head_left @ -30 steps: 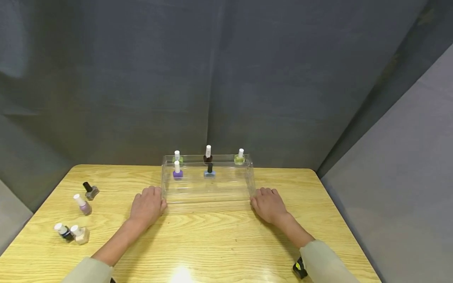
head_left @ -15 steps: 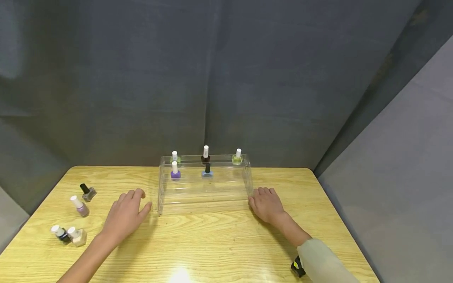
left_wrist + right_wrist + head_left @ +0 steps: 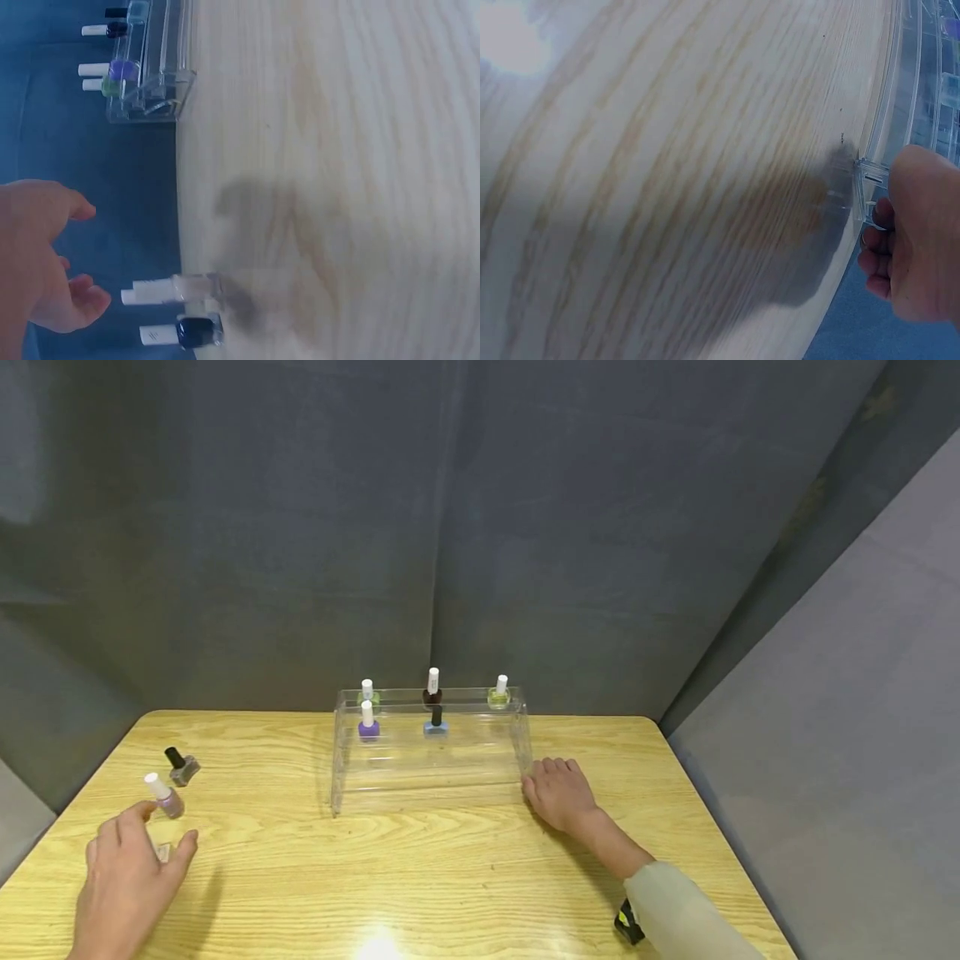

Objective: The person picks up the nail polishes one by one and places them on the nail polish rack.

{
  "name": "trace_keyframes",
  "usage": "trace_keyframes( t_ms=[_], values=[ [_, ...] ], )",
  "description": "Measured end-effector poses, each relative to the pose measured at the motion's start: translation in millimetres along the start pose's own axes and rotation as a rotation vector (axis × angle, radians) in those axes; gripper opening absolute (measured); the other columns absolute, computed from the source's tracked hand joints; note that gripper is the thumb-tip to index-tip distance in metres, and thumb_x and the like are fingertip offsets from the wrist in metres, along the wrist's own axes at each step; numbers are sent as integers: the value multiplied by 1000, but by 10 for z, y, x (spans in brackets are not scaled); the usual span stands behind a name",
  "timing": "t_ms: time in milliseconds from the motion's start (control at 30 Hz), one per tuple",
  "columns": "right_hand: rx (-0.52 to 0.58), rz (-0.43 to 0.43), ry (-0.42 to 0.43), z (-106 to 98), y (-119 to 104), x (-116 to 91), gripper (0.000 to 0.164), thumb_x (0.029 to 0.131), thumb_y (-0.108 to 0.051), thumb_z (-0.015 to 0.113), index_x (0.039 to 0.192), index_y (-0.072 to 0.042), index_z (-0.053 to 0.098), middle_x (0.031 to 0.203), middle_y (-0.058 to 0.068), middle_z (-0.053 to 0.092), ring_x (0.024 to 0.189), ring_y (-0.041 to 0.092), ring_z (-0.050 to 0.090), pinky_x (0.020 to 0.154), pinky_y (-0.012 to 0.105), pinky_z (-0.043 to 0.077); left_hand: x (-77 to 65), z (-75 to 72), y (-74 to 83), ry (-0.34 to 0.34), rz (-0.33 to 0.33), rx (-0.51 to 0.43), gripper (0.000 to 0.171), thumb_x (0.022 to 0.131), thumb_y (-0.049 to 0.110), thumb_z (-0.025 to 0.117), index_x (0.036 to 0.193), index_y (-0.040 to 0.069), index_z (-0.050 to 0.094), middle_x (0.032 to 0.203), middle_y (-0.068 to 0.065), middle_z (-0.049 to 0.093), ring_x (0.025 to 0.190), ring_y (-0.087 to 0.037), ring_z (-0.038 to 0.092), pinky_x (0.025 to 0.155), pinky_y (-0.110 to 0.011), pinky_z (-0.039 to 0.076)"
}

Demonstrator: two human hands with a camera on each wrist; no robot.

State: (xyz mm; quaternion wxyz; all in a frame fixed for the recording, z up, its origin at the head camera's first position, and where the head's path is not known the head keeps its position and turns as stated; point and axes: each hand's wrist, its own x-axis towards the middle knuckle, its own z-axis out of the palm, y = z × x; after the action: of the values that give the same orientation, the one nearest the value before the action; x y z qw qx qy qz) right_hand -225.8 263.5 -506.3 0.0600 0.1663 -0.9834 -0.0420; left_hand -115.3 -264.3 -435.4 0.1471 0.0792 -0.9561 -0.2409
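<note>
A clear tiered display rack holds nail polish bottles: purple and blue in front, dark and two green ones, such as the right one, behind. My right hand holds the rack's right front corner, thumb against it, fingers curled in the right wrist view. At the left, my left hand hovers with thumb and fingers apart, holding nothing. Near it in the left wrist view stand a pale bottle and a dark blue bottle; the hand mostly hides these in the head view.
A lilac bottle and a grey bottle with a black cap stand farther back at the left. A small black object shows beside the right sleeve. Dark curtain hangs behind the wooden table.
My left hand has let go of the rack's left side and moved left and nearer, over the loose bottles. My right hand has stayed at the rack's right corner.
</note>
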Motion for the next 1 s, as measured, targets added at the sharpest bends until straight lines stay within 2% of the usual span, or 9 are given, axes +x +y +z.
trace_keyframes(
  t_ms=[67, 133, 333, 467, 600, 833, 933, 1000],
  values=[
    [1, 1, 0, 2, -2, 7, 34, 98, -38, 30, 89, -11, 46, 83, 4, 48, 85, 28, 49, 76, 42, 33, 0, -5, -66, -16, -45, -2, 68, 84, 30, 63, 125, -15, 32, 111, -36, 35, 98, -51, 34, 64, -58, 35],
    [2, 3, -1, -3, -6, 12, 33, 98, -38, 31, 89, -10, 47, 83, 5, 49, 85, 29, 50, 75, 43, 33, -4, 13, -118, -30, -61, -9, 70, 84, 30, 63, 125, -16, 31, 110, -37, 36, 97, -51, 35, 66, -58, 35],
    [-5, 14, -28, -21, -30, 15, 36, 98, -38, 30, 94, -8, 50, 84, 5, 50, 85, 28, 50, 76, 42, 33, -18, 92, -256, -14, -40, -3, 65, 82, 22, 65, 123, -17, 33, 107, -39, 36, 96, -53, 37, 68, -60, 35],
    [-24, 26, -51, -34, -39, 26, 35, 98, -39, 28, 89, -11, 48, 79, 3, 46, 80, 25, 48, 73, 40, 32, 9, 126, -339, -11, -44, 2, 63, 82, 19, 65, 122, -17, 34, 107, -41, 35, 96, -55, 36, 70, -62, 34],
    [-29, 27, -46, -34, -36, 32, 34, 98, -38, 29, 87, -12, 47, 78, 2, 45, 80, 25, 48, 72, 39, 32, 43, 166, -412, -47, -69, 1, 64, 83, 20, 63, 123, -20, 31, 104, -42, 36, 91, -55, 40, 66, -59, 36],
    [-24, 28, -51, -26, -34, 26, 34, 98, -39, 28, 85, -12, 45, 76, 1, 44, 76, 24, 46, 70, 39, 31, 96, 210, -477, -179, -115, -3, 68, 88, 28, 56, 127, -19, 26, 105, -44, 38, 89, -60, 43, 66, -59, 39],
    [-15, 28, -42, -30, -35, 22, 33, 98, -38, 29, 86, -12, 46, 77, 2, 45, 78, 24, 47, 71, 39, 32, 104, 223, -475, -186, -112, 14, 62, 87, 25, 57, 125, -16, 30, 105, -41, 41, 89, -59, 45, 64, -57, 40],
    [-9, 31, -37, -35, -36, 17, 33, 98, -38, 30, 88, -12, 47, 80, 2, 48, 81, 25, 49, 73, 40, 33, 100, 237, -470, -164, -102, 20, 57, 86, 21, 58, 123, -14, 33, 103, -39, 44, 87, -58, 46, 63, -56, 40]
  ],
)
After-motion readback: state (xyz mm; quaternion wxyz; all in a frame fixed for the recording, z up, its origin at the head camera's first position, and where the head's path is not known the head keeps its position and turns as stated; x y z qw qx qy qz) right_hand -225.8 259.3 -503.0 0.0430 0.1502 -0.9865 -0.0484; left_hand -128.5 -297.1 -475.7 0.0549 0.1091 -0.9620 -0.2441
